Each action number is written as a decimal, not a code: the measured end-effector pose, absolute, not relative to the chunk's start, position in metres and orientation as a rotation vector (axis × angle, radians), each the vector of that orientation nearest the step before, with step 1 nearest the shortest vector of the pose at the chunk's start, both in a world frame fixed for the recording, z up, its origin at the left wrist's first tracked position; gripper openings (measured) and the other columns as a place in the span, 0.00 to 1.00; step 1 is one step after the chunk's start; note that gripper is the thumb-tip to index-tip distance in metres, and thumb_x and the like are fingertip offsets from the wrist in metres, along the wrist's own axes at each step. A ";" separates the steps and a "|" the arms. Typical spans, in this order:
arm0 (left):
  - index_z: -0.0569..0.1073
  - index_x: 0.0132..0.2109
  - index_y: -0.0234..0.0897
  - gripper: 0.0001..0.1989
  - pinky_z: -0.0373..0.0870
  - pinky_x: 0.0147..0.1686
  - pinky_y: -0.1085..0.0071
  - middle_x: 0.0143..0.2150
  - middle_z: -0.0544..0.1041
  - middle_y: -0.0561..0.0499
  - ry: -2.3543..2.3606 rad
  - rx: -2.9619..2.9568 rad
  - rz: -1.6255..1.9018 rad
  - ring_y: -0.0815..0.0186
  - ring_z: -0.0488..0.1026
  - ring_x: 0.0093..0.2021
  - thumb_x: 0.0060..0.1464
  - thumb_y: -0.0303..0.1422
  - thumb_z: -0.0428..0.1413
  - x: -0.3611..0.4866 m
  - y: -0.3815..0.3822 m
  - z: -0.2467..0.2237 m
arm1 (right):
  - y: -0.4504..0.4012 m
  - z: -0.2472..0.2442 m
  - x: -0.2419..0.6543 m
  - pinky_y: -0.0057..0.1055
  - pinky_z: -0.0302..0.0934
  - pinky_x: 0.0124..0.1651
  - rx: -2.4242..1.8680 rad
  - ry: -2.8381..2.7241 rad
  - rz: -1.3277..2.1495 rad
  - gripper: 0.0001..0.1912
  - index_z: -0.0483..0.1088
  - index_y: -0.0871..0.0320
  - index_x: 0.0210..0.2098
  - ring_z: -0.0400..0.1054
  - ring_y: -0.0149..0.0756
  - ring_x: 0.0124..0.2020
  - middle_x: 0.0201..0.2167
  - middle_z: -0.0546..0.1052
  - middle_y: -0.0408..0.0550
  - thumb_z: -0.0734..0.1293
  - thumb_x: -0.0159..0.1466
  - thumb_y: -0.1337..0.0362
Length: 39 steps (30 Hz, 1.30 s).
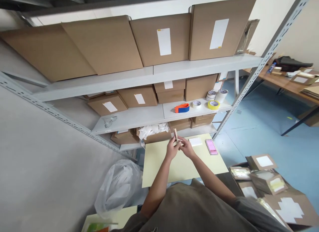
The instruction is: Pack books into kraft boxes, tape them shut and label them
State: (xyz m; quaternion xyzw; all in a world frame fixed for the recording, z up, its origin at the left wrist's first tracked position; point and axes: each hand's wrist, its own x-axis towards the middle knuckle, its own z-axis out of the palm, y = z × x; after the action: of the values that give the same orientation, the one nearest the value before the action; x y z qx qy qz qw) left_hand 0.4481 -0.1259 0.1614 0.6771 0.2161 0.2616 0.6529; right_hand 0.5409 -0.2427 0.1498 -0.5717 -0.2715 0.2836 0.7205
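Observation:
Over the pale yellow table (157, 165), both hands come together around a small, thin tan piece (175, 133), perhaps cardboard, held upright. My left hand (171, 149) grips it from the left with closed fingers. From the right, my right hand (186, 147) meets it, its fingers bent and pinched at the piece's lower part. The fingers hide much of the piece, so its exact kind is unclear. Just right of the hands lies a flat white stack (195, 141), and beyond it a blurred pink item (211, 147).
A metal shelf (139, 114) behind the table holds cardboard boxes (161, 42), tape rolls (213, 104) and an orange-and-blue strap (181, 108). A clear plastic bag (119, 182) stands at left. Packed boxes (269, 182) pile up at right. A wooden desk (281, 80) stands farther back.

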 end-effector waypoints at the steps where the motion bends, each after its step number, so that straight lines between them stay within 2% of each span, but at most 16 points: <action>1: 0.78 0.66 0.40 0.33 0.80 0.52 0.61 0.62 0.79 0.39 0.494 1.505 0.595 0.50 0.77 0.60 0.53 0.39 0.71 0.446 -0.121 0.162 | -0.237 0.150 0.536 0.43 0.75 0.47 -1.276 -0.669 0.624 0.29 0.79 0.48 0.58 0.76 0.52 0.56 0.58 0.81 0.51 0.75 0.56 0.59; 4: 0.77 0.66 0.37 0.34 0.80 0.49 0.61 0.55 0.84 0.40 0.541 1.417 0.551 0.51 0.81 0.53 0.53 0.41 0.70 0.430 -0.093 0.160 | -0.223 0.149 0.529 0.48 0.72 0.58 -1.339 -0.703 0.569 0.27 0.79 0.46 0.59 0.72 0.53 0.63 0.62 0.78 0.50 0.74 0.59 0.58; 6: 0.77 0.66 0.35 0.36 0.80 0.47 0.61 0.54 0.84 0.41 0.520 1.327 0.497 0.51 0.83 0.49 0.52 0.42 0.70 0.414 -0.069 0.158 | -0.218 0.148 0.531 0.51 0.70 0.60 -1.424 -0.553 0.495 0.29 0.78 0.47 0.59 0.72 0.53 0.62 0.62 0.78 0.52 0.75 0.58 0.56; 10: 0.77 0.66 0.35 0.39 0.80 0.49 0.59 0.58 0.82 0.39 0.414 1.156 0.452 0.51 0.82 0.51 0.49 0.44 0.72 0.391 -0.036 0.152 | -0.210 0.150 0.536 0.47 0.73 0.52 -1.371 -0.395 0.677 0.32 0.78 0.50 0.58 0.77 0.51 0.53 0.55 0.82 0.54 0.78 0.54 0.53; 12: 0.77 0.66 0.35 0.40 0.80 0.50 0.58 0.57 0.83 0.38 0.465 1.148 0.493 0.51 0.82 0.51 0.48 0.43 0.73 0.385 -0.029 0.147 | -0.205 0.153 0.533 0.42 0.73 0.46 -1.270 -0.429 0.826 0.30 0.78 0.51 0.57 0.78 0.48 0.47 0.49 0.84 0.52 0.78 0.55 0.53; 15: 0.78 0.64 0.37 0.37 0.79 0.51 0.59 0.55 0.83 0.39 0.657 1.265 0.631 0.51 0.81 0.52 0.47 0.40 0.74 0.378 -0.025 0.140 | -0.197 0.157 0.522 0.37 0.72 0.41 -1.228 -0.415 0.838 0.28 0.79 0.51 0.54 0.79 0.45 0.43 0.45 0.85 0.49 0.79 0.55 0.55; 18: 0.82 0.59 0.41 0.30 0.79 0.52 0.60 0.56 0.82 0.40 0.664 1.442 0.682 0.50 0.78 0.57 0.48 0.39 0.74 0.376 -0.028 0.137 | -0.190 0.161 0.508 0.39 0.73 0.43 -1.249 -0.413 0.752 0.26 0.79 0.49 0.54 0.79 0.47 0.46 0.50 0.84 0.49 0.78 0.56 0.54; 20: 0.82 0.58 0.42 0.28 0.79 0.52 0.61 0.59 0.81 0.41 0.522 1.495 0.603 0.51 0.78 0.59 0.50 0.40 0.73 0.379 -0.033 0.139 | -0.187 0.163 0.499 0.42 0.74 0.47 -1.278 -0.500 0.733 0.26 0.79 0.47 0.56 0.78 0.50 0.52 0.56 0.82 0.50 0.76 0.59 0.54; 23: 0.80 0.60 0.41 0.29 0.79 0.54 0.60 0.59 0.81 0.42 0.383 1.459 0.489 0.53 0.79 0.56 0.52 0.41 0.72 0.385 -0.039 0.142 | -0.183 0.163 0.491 0.46 0.73 0.53 -1.342 -0.659 0.766 0.25 0.79 0.45 0.58 0.73 0.53 0.61 0.61 0.80 0.50 0.74 0.61 0.54; 26: 0.80 0.59 0.37 0.28 0.78 0.56 0.57 0.55 0.83 0.41 0.378 1.321 0.432 0.53 0.80 0.53 0.54 0.43 0.70 0.386 -0.034 0.138 | -0.184 0.154 0.494 0.49 0.72 0.56 -1.453 -0.601 0.647 0.25 0.79 0.46 0.58 0.72 0.53 0.63 0.60 0.80 0.51 0.74 0.61 0.53; 29: 0.78 0.62 0.36 0.32 0.78 0.56 0.56 0.59 0.82 0.39 0.372 1.151 0.341 0.51 0.80 0.56 0.52 0.44 0.71 0.384 -0.024 0.125 | -0.190 0.140 0.503 0.49 0.72 0.56 -1.551 -0.395 0.449 0.28 0.78 0.48 0.58 0.73 0.52 0.58 0.58 0.80 0.53 0.76 0.58 0.53; 32: 0.77 0.65 0.37 0.37 0.78 0.55 0.58 0.61 0.81 0.38 0.366 1.101 0.249 0.51 0.80 0.56 0.49 0.42 0.72 0.384 -0.016 0.109 | -0.197 0.128 0.509 0.48 0.74 0.51 -1.457 -0.312 0.555 0.30 0.78 0.52 0.56 0.77 0.49 0.48 0.49 0.83 0.52 0.77 0.55 0.54; 36: 0.74 0.69 0.38 0.41 0.80 0.47 0.62 0.57 0.82 0.40 0.458 1.135 0.277 0.55 0.82 0.50 0.49 0.38 0.72 0.388 -0.010 0.089 | -0.199 0.113 0.509 0.47 0.75 0.47 -1.363 -0.221 0.639 0.25 0.78 0.54 0.48 0.77 0.46 0.40 0.40 0.82 0.48 0.78 0.52 0.55; 39: 0.74 0.69 0.38 0.39 0.80 0.43 0.65 0.55 0.83 0.41 0.524 1.157 0.280 0.59 0.82 0.45 0.50 0.33 0.70 0.389 -0.008 0.071 | -0.197 0.095 0.509 0.46 0.75 0.45 -1.361 -0.131 0.670 0.25 0.77 0.53 0.45 0.77 0.43 0.38 0.37 0.81 0.45 0.79 0.48 0.57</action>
State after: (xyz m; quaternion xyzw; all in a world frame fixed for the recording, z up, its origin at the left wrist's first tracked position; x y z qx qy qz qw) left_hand 0.3892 -0.0082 0.0712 0.5384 0.2439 0.1305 0.7960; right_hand 0.5085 -0.1967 0.0952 -0.6164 -0.0593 0.3038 0.7240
